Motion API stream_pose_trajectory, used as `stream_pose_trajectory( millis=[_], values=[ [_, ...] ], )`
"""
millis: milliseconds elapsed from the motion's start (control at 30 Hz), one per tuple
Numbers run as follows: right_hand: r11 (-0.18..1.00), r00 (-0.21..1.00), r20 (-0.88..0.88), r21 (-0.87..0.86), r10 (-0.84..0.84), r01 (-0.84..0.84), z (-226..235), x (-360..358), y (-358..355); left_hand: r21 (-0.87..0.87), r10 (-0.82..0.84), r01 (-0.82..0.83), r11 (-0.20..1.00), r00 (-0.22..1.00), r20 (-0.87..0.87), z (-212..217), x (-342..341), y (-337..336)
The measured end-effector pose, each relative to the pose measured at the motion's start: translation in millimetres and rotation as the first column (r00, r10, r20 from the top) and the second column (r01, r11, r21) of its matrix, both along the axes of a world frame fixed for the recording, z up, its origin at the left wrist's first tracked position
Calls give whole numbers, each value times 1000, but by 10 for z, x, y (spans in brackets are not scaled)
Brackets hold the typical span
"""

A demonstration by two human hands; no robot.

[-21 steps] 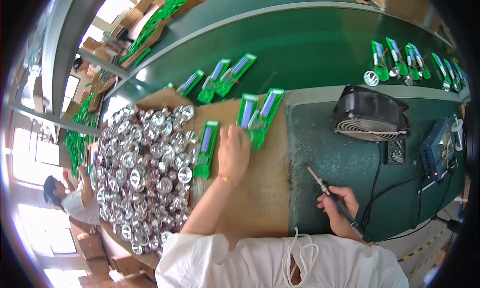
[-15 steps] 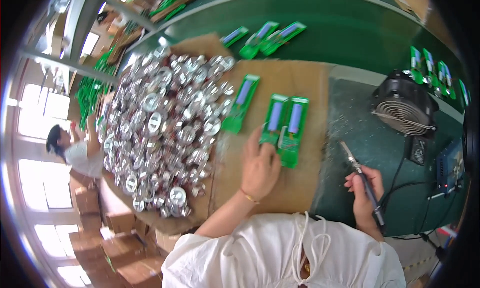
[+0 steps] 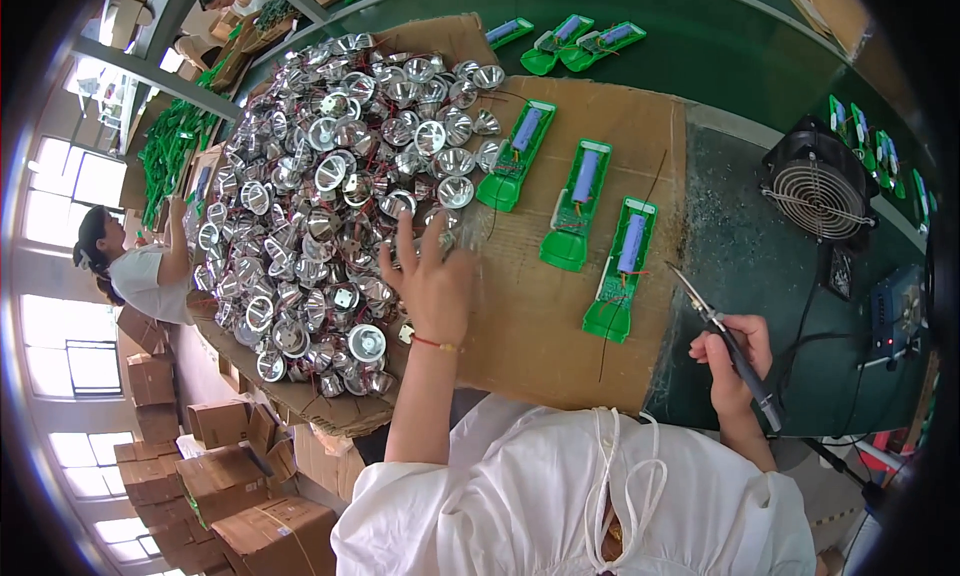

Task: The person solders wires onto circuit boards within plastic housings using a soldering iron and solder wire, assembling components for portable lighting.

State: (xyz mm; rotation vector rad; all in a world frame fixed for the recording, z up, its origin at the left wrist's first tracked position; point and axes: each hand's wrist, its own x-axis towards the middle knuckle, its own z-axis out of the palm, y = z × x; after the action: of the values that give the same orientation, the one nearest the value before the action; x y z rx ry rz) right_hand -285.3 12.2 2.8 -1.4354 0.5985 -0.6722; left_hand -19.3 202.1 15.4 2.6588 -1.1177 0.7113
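Observation:
My left hand (image 3: 436,286) reaches over the right edge of a big heap of silvery reflector cups (image 3: 330,176) with thin wires, its fingers spread and nothing seen in them. My right hand (image 3: 735,361) grips a soldering iron (image 3: 738,354), the tip pointing up and left toward the cardboard sheet (image 3: 520,326). On that sheet lie a nearest green flashlight housing (image 3: 622,276), a middle green housing (image 3: 577,206) and a far green housing (image 3: 518,156). Each holds a purple battery cell and a small circuit board with wires.
A black fan (image 3: 815,181) with a wire grille stands at the right, a blue soldering station (image 3: 895,316) beyond it. More green housings (image 3: 570,44) lie along the back and far right. At left, a co-worker (image 3: 140,266) sits near stacked cartons (image 3: 270,536).
My left hand has left the green housings and moved left to the reflector heap. The two housings that lay side by side are now apart. My right hand still holds the soldering iron.

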Motion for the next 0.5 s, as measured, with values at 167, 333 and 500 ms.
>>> stream_pose_trajectory(
  millis=[167,333,500],
  values=[
    [995,995,52,50,81,-84,-47,-96,95,-321,-232,88,943,867,-442,363,-231,65],
    [954,992,50,-283,114,-96,-98,-52,124,-425,-391,103,899,624,-677,103,-765,-259],
    [987,994,59,-133,97,-88,-141,22,182,-435,-440,210,876,717,-541,-149,-814,-442]
  ],
)
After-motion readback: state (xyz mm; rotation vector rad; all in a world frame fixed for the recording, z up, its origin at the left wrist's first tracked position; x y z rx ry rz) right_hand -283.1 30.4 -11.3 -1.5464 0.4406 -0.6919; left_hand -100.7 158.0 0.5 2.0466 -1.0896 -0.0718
